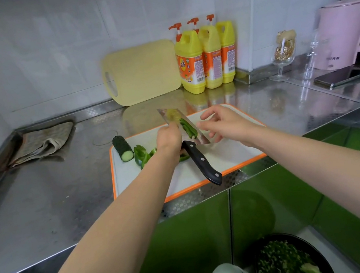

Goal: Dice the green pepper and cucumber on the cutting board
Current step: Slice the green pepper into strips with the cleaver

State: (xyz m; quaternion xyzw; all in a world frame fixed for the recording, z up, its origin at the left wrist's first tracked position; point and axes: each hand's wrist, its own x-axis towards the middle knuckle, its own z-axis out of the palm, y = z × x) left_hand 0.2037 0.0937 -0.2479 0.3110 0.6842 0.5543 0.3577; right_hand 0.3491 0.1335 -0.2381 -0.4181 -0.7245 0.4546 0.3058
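A white cutting board (230, 156) with an orange rim lies on the steel counter. A short dark cucumber piece (123, 148) sits at its left end, with green pepper pieces (143, 155) beside it. My left hand (169, 138) grips a cleaver (203, 163) at the blade's heel; the black handle is free and points toward me. The blade is tilted up, and green pepper strips (188, 128) cling to its flat side. My right hand (222, 124) hovers just right of the blade, fingers spread, holding nothing.
A yellow board (141, 73) leans on the wall beside three detergent bottles (207, 59). A folded cloth (43, 143) lies at the left. A glass (283, 55), pink kettle (346, 32) and phone (342, 79) stand right. A bowl of chopped greens (287, 261) sits on the floor.
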